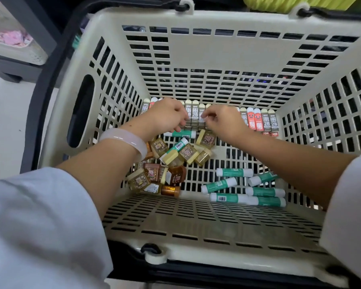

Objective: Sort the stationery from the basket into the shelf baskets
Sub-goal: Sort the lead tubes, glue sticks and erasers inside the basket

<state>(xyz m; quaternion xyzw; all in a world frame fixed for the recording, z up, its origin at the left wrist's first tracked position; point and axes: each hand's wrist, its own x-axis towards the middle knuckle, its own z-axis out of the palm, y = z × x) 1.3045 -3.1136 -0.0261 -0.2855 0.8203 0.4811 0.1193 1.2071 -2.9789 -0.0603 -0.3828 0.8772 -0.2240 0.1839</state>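
Note:
A cream slotted basket (pixel 196 49) fills the view. Along its far wall stands a row of grey 2B lead boxes (pixel 195 116) and several red ones (pixel 254 119). Both hands reach down to that row. My left hand (pixel 167 116) has its fingers curled over the boxes at the left of the row. My right hand (pixel 223 119) has its fingertips on the boxes at the middle. Whether either hand has a firm hold on a box is hidden by the fingers. Small yellow and brown bottles (pixel 169 161) lie piled in the middle. Green glue sticks (pixel 244 188) lie at the right.
The basket has a black handle frame (pixel 46 84) around its rim. A shelf bin with pink items (pixel 13 38) sits at the upper left. Something yellow-green (pixel 290 2) shows beyond the far rim. Pale floor is visible at the left.

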